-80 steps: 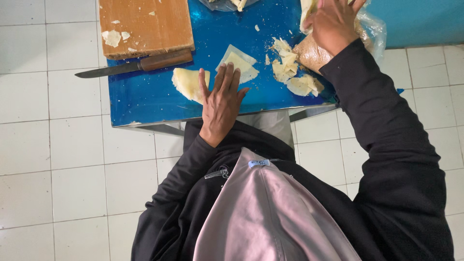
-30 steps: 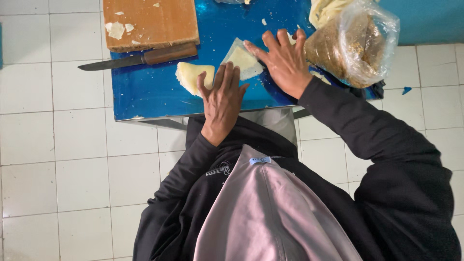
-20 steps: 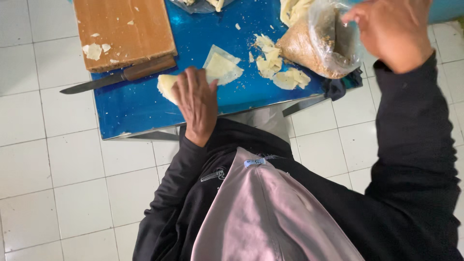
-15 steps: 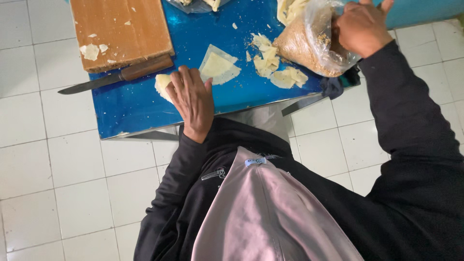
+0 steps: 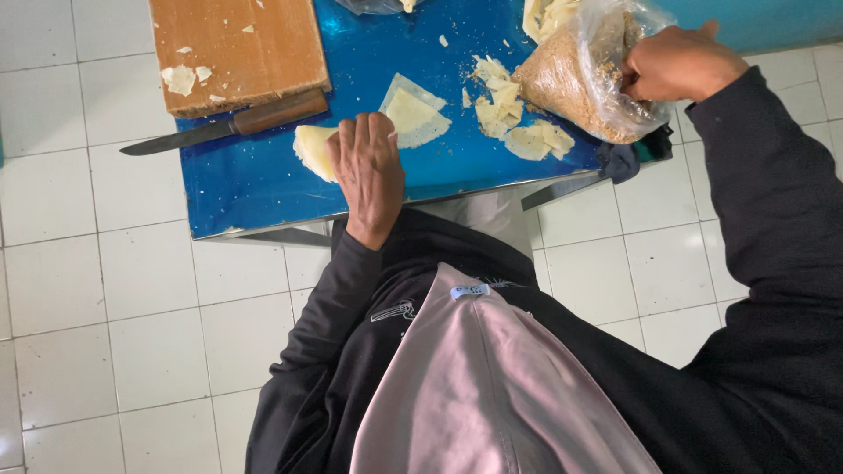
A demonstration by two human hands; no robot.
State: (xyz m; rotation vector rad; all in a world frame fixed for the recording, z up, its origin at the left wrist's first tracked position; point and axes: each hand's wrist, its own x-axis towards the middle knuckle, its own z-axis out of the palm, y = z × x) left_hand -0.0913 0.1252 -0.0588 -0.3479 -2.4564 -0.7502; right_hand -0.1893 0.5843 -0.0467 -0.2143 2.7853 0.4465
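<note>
Left hand (image 5: 369, 175) flat, open on pale folded pastry sheet (image 5: 314, 149) near blue tabletop's (image 5: 255, 189) front edge | right hand (image 5: 676, 63) clutching clear crumb-filled plastic bag (image 5: 571, 75) at right edge | risk: bag tipping, spilling crumbs.

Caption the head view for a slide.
Left hand flat on a pale wrapper; right hand in a crumb bag.

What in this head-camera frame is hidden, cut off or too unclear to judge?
- Right hand: its fingers go into the clear plastic bag; what they grip is hidden by hand and crumpled plastic.
- Pale sheet under the left hand: mostly covered by the palm.
- Second bag and pale stack: cut off by the top edge.
- Knife: handle end tucked against the wooden board.
</note>
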